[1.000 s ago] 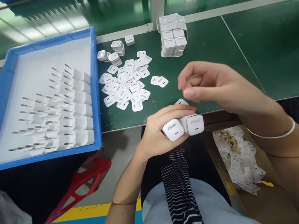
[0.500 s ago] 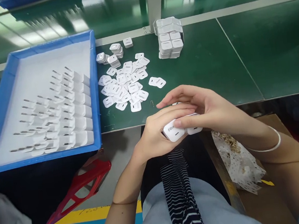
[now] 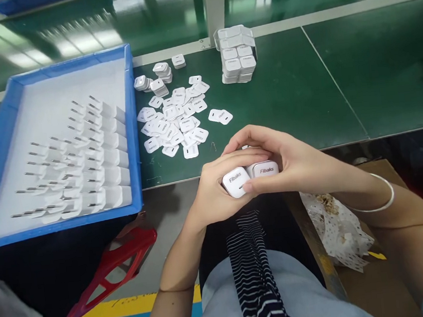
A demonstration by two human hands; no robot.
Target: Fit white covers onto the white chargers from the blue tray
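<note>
Since a second earlier, right hand (image 3: 291, 162) had dropped onto two chargers (image 3: 249, 174) clasped side by side in left hand (image 3: 215, 193), both closed, just off the bench's (image 3: 303, 98) near edge.

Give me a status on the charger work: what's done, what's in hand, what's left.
Done, as it looks: two chargers with printed end caps fitted sit side by side in the left hand. In hand: the right hand is closed over those two, thumb against the front one. Left: rows of uncapped chargers stand in the blue tray, with loose caps and a stack of caps on the green table.
</note>
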